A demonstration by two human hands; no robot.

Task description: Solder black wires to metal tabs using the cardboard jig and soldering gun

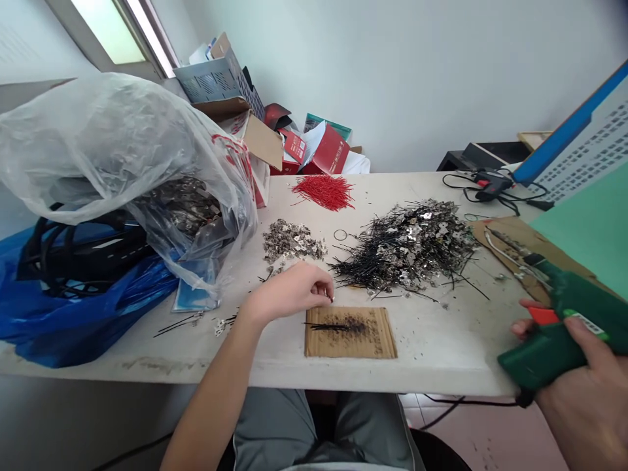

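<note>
My left hand (297, 288) is closed over the table, just behind the cardboard piece (387, 337); what its curled fingers hold, if anything, is too small to name. Several black wires (326, 326) lie on that scorched cardboard. At the right, my right hand (583, 353) is wrapped round the handle of a green soldering gun (574, 307) with a red trigger. The gun's metal tip points to the back left, over a brown board (520, 245). Between the hands is a large pile of black wires with metal tabs (417, 245). Small metal pieces (289, 241) are heaped behind my left hand.
Red wires (324, 191) lie at the back. A clear plastic bag (196, 150) and a blue bag (88, 327) fill the left. Red boxes (328, 149) stand by the wall. A black cable (490, 186) and a blue-edged panel (583, 137) are at the right.
</note>
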